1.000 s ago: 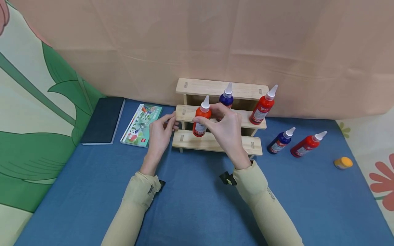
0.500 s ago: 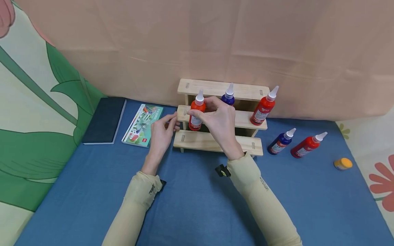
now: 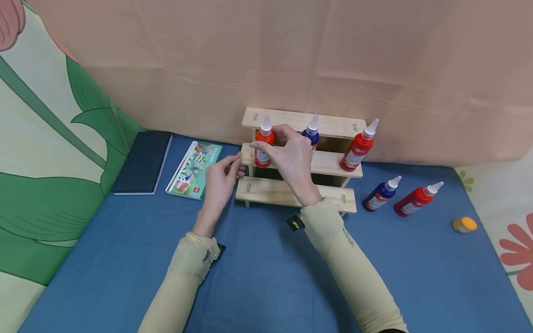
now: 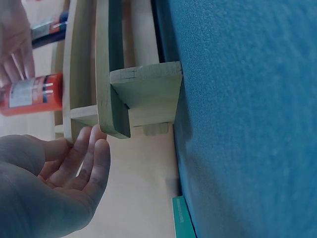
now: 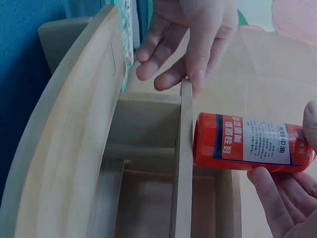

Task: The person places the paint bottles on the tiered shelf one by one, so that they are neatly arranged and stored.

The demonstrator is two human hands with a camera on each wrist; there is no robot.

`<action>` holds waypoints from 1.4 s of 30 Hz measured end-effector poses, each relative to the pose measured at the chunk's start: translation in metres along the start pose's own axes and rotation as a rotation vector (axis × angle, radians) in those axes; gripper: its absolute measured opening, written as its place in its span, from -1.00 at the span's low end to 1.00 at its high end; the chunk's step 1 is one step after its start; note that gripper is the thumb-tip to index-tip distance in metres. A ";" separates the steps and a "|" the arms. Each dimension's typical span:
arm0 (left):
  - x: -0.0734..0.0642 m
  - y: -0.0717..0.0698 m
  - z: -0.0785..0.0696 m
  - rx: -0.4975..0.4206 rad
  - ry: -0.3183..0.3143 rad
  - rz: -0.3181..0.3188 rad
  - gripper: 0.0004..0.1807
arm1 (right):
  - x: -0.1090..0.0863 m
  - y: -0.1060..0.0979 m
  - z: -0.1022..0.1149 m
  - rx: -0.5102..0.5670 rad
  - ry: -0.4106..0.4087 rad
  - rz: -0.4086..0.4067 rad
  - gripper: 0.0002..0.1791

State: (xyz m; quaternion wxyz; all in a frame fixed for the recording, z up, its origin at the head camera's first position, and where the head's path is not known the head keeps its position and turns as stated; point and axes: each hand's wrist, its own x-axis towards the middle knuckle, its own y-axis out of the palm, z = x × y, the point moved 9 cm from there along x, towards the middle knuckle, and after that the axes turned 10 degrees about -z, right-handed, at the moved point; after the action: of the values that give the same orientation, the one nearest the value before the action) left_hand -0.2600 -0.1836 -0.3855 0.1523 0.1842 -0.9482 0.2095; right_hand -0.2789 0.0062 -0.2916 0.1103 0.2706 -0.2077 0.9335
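Note:
My right hand [image 3: 291, 157] holds a red squeeze bottle [image 3: 263, 158] with a white pointed cap, at the left part of the rack's middle step. In the right wrist view the red bottle [image 5: 252, 141] stands with its base right at the board, thumb on one side and fingers on the other. My left hand [image 3: 220, 178] pinches the left end of the same step of the wooden three-step rack [image 3: 287, 190]. In the left wrist view, the left thumb and fingertips meet that board's end. A blue bottle [image 3: 311, 134] on the rack is partly hidden by my right hand.
Another red bottle [image 3: 356, 150] stands at the middle step's right end. On the blue cloth to the right are a blue bottle [image 3: 381, 194], a red bottle [image 3: 418, 200] and a yellow-lidded jar [image 3: 464, 225]. A green illustrated book [image 3: 193, 171] and a dark notebook [image 3: 142, 163] lie left.
My right hand has carried the red bottle left and back, from over the lower steps to the left end of the middle step. My left hand stays at the rack's end.

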 end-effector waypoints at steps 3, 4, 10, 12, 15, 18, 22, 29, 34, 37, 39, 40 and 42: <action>0.000 0.000 -0.001 -0.006 0.002 -0.001 -0.69 | 0.001 0.003 0.000 -0.007 -0.007 0.002 -0.48; 0.000 0.001 -0.001 -0.011 0.004 -0.001 -0.69 | 0.002 0.003 0.001 -0.010 -0.012 0.002 -0.48; 0.000 0.002 -0.003 -0.028 0.020 -0.001 -0.71 | 0.006 0.006 0.005 -0.016 -0.030 0.005 -0.47; 0.000 0.002 -0.003 -0.026 0.020 0.000 -0.71 | 0.007 0.009 0.005 -0.007 -0.026 0.014 -0.47; -0.001 0.001 -0.003 -0.023 0.014 0.004 -0.71 | 0.007 0.014 0.006 -0.003 -0.020 0.026 -0.47; -0.002 0.001 -0.003 -0.023 0.011 0.005 -0.71 | 0.007 0.018 0.007 -0.015 -0.023 0.031 -0.46; -0.003 0.002 -0.004 -0.023 0.011 0.004 -0.71 | 0.008 0.021 0.006 -0.040 -0.031 0.029 -0.45; -0.003 0.002 -0.005 -0.017 0.014 0.004 -0.71 | 0.008 0.023 0.003 -0.050 -0.023 0.023 -0.45; -0.003 0.001 -0.004 -0.014 0.014 0.006 -0.70 | 0.006 0.026 0.003 -0.059 -0.018 0.034 -0.42; -0.003 0.001 -0.002 -0.012 0.008 0.011 -0.69 | 0.004 0.027 0.004 -0.069 -0.017 0.045 -0.36; -0.003 0.000 -0.002 -0.014 0.005 0.012 -0.69 | 0.004 0.026 0.005 -0.067 -0.020 0.044 -0.33; -0.003 0.000 -0.002 -0.015 0.004 0.012 -0.69 | 0.004 0.025 0.005 -0.063 -0.020 0.043 -0.32; -0.002 0.000 -0.002 -0.018 0.003 0.009 -0.69 | 0.003 0.023 0.007 -0.057 -0.026 0.041 -0.30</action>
State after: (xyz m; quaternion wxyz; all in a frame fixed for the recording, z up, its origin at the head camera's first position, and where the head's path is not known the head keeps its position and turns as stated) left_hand -0.2578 -0.1825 -0.3847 0.1545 0.1784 -0.9505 0.2019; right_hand -0.2855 -0.0172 -0.2928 0.0963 0.2750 -0.2412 0.9257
